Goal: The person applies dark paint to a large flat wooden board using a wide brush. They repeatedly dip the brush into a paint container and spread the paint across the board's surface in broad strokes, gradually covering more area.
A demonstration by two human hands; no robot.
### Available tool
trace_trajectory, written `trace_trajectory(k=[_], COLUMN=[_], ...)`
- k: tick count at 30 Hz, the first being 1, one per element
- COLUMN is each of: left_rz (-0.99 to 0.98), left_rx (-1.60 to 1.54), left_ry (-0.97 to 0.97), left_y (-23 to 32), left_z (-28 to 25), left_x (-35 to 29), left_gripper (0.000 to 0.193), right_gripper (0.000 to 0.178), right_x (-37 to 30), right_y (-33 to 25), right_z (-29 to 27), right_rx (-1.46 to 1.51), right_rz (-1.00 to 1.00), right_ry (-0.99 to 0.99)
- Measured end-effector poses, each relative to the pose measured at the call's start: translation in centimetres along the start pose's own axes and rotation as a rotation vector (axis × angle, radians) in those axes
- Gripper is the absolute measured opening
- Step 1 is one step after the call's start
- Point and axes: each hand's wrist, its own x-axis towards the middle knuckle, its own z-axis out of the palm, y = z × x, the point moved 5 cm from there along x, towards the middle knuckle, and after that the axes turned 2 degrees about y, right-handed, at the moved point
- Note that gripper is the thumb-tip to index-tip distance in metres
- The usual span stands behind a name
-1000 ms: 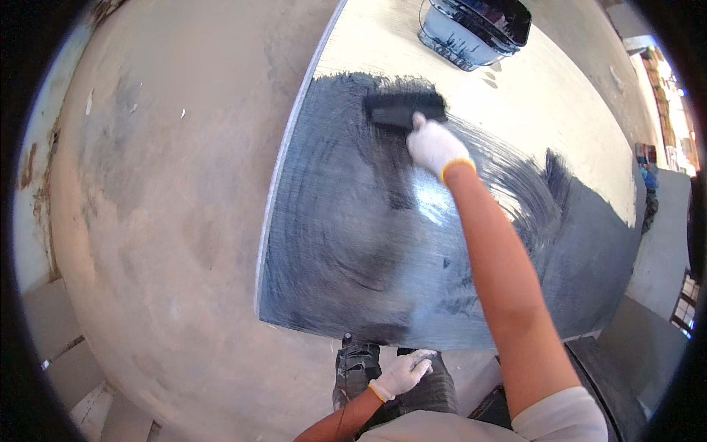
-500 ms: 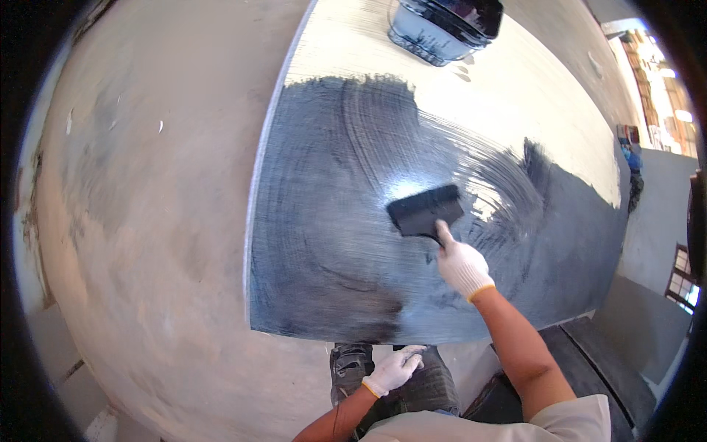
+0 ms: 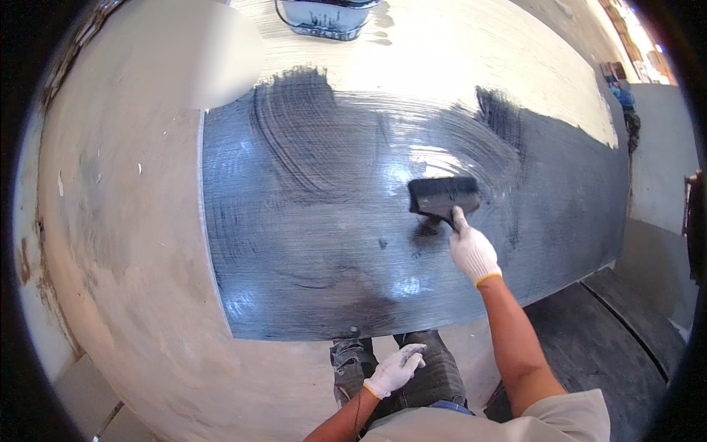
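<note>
My right hand point(image 3: 473, 252), in a white knit glove, grips the handle of a wide black paintbrush point(image 3: 444, 196). The bristle end points away from me, over a large pale panel point(image 3: 412, 66) whose near part is coated in dark paint point(image 3: 331, 243). Just beyond the brush, a light streaky patch point(image 3: 438, 158) shows through the dark coat. Over my thigh, my left hand point(image 3: 395, 372), in a stained white glove, has its fingers loosely extended and holds nothing visible. A paint-smeared, pale bucket point(image 3: 324, 18) stands on the panel's far side, cut off by the picture's top edge.
Brownish, scuffed floor point(image 3: 125, 243) lies left of the panel. To my right are dark flat boards point(image 3: 596, 331) with a gap between them. Past the panel's right edge sits a small container point(image 3: 613, 71) beside something blue and dark. Grey wall panels point(image 3: 663, 147) stand behind.
My view has turned, so the bucket appears farther up and left. The brush has moved right in the picture and now sits straighter. My left hand has barely moved.
</note>
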Motion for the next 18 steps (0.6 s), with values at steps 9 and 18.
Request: trace_trajectory(k=[9,18], left_rz=[-0.066,-0.001], left_rx=[0.278,0.610], left_ry=[0.073,0.169], left_y=[-5.2,-7.9], left_z=[-0.2,-2.5], left_x=[0.5,0.6], left_gripper=[0.035,0.037], right_gripper=[0.055,0.056], right_x=[4.7,5.4], right_y=[3.2,3.5], right_z=[-2.4,-4.9], right_rx=[0.043,0.048], right_rz=[-0.115,-0.070], right_ry=[0.165,0.161])
